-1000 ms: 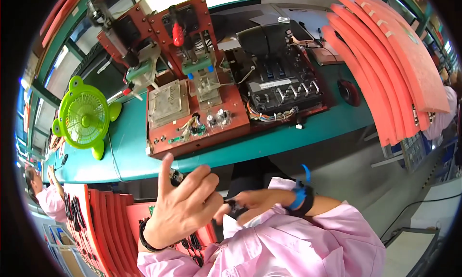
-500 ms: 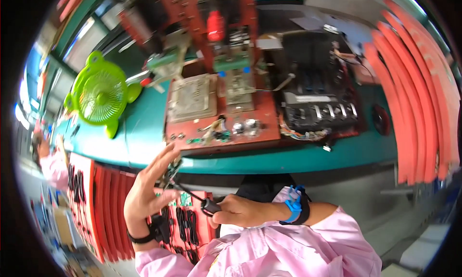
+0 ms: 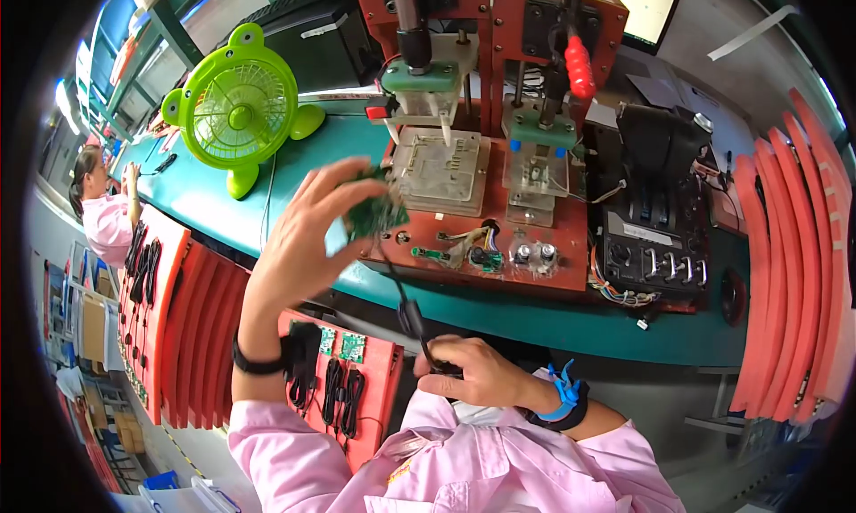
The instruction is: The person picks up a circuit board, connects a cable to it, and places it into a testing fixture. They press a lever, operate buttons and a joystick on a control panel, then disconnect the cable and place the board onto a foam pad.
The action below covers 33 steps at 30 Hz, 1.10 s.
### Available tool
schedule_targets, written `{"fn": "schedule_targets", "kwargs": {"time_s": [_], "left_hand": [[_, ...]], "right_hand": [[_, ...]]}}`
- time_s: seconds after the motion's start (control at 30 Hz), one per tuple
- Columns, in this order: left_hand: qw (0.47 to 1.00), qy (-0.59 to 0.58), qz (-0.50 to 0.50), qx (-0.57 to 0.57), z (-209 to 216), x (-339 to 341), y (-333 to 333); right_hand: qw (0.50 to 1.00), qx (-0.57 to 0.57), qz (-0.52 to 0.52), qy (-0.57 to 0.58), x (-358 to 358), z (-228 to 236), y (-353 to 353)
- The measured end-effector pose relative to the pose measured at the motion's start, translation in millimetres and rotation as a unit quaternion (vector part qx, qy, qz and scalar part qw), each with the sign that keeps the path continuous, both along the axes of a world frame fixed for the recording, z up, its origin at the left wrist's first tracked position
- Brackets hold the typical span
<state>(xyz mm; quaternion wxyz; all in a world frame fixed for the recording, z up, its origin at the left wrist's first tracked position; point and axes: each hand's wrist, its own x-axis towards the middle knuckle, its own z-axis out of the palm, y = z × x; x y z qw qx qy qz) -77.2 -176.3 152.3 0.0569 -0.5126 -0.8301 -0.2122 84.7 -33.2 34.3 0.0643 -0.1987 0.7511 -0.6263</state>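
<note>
A green circuit board (image 3: 370,217) is gripped along its edge by the fingers of my left hand (image 3: 308,223), raised over the front left of a red test fixture (image 3: 557,277). Just behind the board lies the fixture's clear plate (image 3: 437,169). From the board a black cable (image 3: 392,268) with a thick cylindrical bead (image 3: 412,318) runs down to my right hand (image 3: 477,375). That hand is closed around the cable, close to my body. What its inner fingers touch is hidden.
A green fan (image 3: 239,116) stands left of the fixture on the green bench (image 3: 352,134). Right of it sits a black control box (image 3: 655,236). Red trays (image 3: 794,263) are stacked at the right. Another red tray (image 3: 370,442) holds coiled cables below my left hand. A co-worker (image 3: 107,214) sits far left.
My left hand has moved forward and up with the circuit board, toward the clear plate. The cable hangs more fully between my hands. The whole view has shifted.
</note>
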Motion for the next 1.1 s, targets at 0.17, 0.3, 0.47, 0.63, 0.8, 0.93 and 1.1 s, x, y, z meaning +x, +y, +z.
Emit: {"fn": "schedule_targets", "kwargs": {"time_s": [0.17,0.3,0.47,0.63,0.8,0.93,1.1], "left_hand": [[0.994,-0.051,-0.085,0.038,-25,-66,25],[0.980,-0.156,-0.119,-0.028,-27,-85,47],[0.974,-0.149,-0.156,-0.069,-27,-96,57],[0.960,-0.212,-0.184,-0.006,-27,-96,55],[0.937,-0.296,-0.183,0.026,-28,-94,54],[0.957,-0.245,-0.139,-0.074,-26,-91,58],[0.963,-0.194,-0.167,-0.090,-20,-89,58]], "right_hand": [[0.974,-0.211,-0.005,-0.076,-11,6,-8],[0.976,-0.212,0.014,-0.050,-22,-2,-11],[0.974,-0.215,0.003,-0.068,-25,-4,-13],[0.968,-0.238,0.003,-0.072,-26,-3,-12],[0.971,-0.227,0.010,-0.074,-23,4,-8],[0.963,-0.254,0.015,-0.091,-20,5,-11],[0.937,-0.324,0.029,-0.128,-18,3,-14]]}}
